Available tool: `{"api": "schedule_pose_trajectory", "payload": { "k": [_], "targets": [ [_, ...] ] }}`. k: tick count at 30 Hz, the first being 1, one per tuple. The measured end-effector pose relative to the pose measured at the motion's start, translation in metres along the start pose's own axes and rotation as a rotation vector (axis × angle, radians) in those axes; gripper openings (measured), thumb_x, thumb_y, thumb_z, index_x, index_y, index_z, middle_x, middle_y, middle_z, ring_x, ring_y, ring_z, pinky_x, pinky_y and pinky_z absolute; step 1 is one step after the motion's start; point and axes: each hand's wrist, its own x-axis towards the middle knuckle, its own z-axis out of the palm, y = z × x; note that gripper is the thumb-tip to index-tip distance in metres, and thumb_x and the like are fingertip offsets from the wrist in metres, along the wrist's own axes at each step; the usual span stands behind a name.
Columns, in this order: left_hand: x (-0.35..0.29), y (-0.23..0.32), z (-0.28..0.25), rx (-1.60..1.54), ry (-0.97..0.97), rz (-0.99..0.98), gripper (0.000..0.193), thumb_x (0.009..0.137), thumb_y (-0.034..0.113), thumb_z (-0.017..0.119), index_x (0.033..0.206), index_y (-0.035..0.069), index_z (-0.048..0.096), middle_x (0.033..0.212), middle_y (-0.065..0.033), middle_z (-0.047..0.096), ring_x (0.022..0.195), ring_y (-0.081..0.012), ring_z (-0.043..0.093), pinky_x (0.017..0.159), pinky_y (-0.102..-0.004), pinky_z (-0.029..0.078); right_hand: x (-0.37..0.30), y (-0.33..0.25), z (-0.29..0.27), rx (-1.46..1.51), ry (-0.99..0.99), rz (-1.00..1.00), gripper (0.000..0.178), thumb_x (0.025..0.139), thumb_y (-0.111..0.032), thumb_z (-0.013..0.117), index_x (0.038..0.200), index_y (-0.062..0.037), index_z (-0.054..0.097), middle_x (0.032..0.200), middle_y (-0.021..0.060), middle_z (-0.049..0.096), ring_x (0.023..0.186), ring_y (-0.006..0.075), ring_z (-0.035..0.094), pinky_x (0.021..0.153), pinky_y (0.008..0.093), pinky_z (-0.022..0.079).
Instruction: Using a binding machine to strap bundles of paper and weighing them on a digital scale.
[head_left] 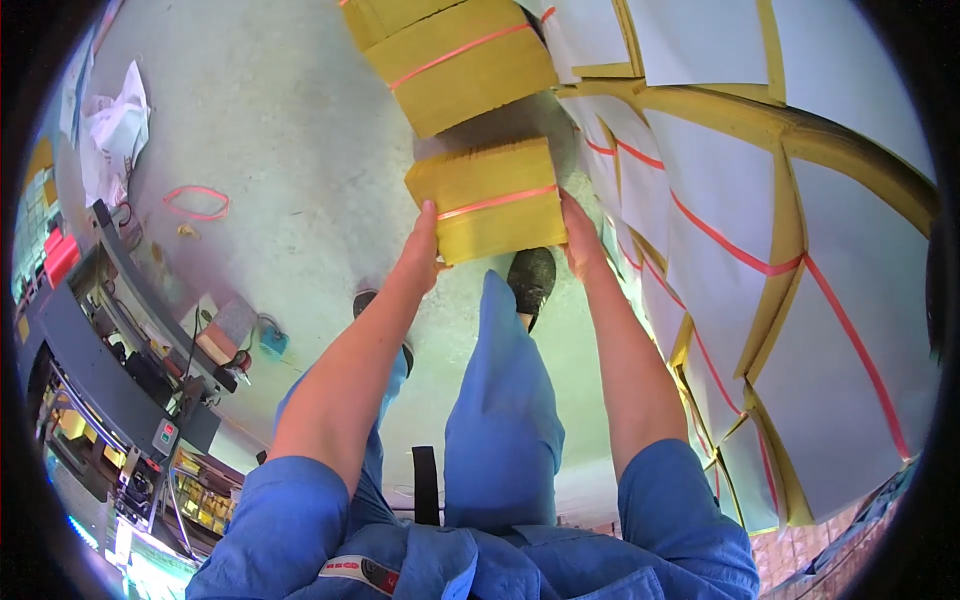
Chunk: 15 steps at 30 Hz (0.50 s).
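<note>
Between my two hands is a yellow cardboard box [495, 178] with a pink strap running around its middle. My left hand [428, 242] presses on its left end, thumb up along the edge and fingers curled under. On the opposite end, my right hand [580, 232] grips the side, its fingers partly hidden by the box. Both arms reach out straight in front of me, above my shoes. Just beyond it on the floor rests a similar strapped yellow box [475, 75], with another touching its far side.
A tall stack of white-faced yellow boxes [735, 190] with pink straps lines the right. At left stands a dark machine [95, 355]. A pink strap loop [197, 202], crumpled white sheeting [115, 135] and a small blue object [271, 337] lie on the grey floor [290, 110].
</note>
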Motion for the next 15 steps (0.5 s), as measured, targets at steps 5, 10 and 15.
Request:
{"api": "schedule_pose_trajectory", "payload": {
  "k": [5, 10, 15],
  "targets": [
    [0.005, 0.003, 0.019, -0.061, 0.031, 0.011, 0.067, 0.099, 0.059, 0.035, 0.144, 0.010, 0.038, 0.143, -0.0127, 0.044, 0.128, -0.0333, 0.046, 0.103, -0.0543, 0.038, 0.023, -0.012, -0.005, 0.110, 0.028, -0.106, 0.059, 0.097, -0.045, 0.051, 0.145, -0.0111, 0.042, 0.138, 0.0032, 0.051, 0.124, 0.0155, 0.049, 0.101, 0.0357, 0.041],
    [0.009, 0.018, 0.032, -0.051, -0.040, 0.127, 0.061, 0.101, 0.054, 0.034, 0.144, 0.011, 0.037, 0.141, -0.0122, 0.044, 0.123, -0.0316, 0.047, 0.100, -0.0479, 0.043, 0.032, -0.002, 0.003, 0.556, 0.238, -0.146, 0.048, 0.095, -0.038, 0.059, 0.133, -0.0120, 0.048, 0.132, 0.0044, 0.051, 0.118, 0.0191, 0.052, 0.095, 0.0383, 0.045],
    [0.002, 0.034, 0.047, 0.015, -0.144, 0.121, 0.065, 0.099, 0.055, 0.038, 0.150, 0.017, 0.025, 0.151, -0.0099, 0.031, 0.131, -0.0347, 0.040, 0.103, -0.0516, 0.039, 0.007, -0.016, 0.007, 0.711, 0.228, -0.262, 0.047, 0.097, -0.035, 0.055, 0.134, -0.0075, 0.045, 0.134, 0.0075, 0.049, 0.122, 0.0228, 0.049, 0.096, 0.0409, 0.045]
  ]
}}
